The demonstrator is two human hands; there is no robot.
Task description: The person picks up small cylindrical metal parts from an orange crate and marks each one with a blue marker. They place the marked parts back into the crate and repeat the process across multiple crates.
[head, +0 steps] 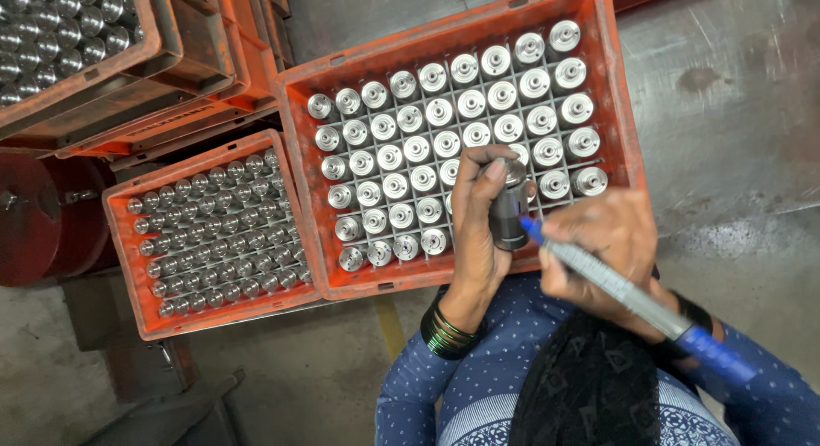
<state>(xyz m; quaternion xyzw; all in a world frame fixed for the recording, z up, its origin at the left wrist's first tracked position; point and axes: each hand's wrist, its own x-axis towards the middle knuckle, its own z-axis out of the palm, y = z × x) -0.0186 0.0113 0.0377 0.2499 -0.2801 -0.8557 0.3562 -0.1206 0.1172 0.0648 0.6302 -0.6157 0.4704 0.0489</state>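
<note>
Your left hand (477, 220) holds the metal part (508, 208) tight above the orange crate (342, 70) so your right hand (608, 241), gripping the blue pen (615, 284), can touch its side.

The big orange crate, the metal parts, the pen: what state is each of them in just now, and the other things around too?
Big crate: grid mostly filled with upright metal parts, some near cells empty.
Held part: lifted out, gripped in the left hand.
Pen: in the right hand, blue tip touching the held part.
Small crate: full of smaller cylinders.
Back crate: also full, stacked on others.
</note>
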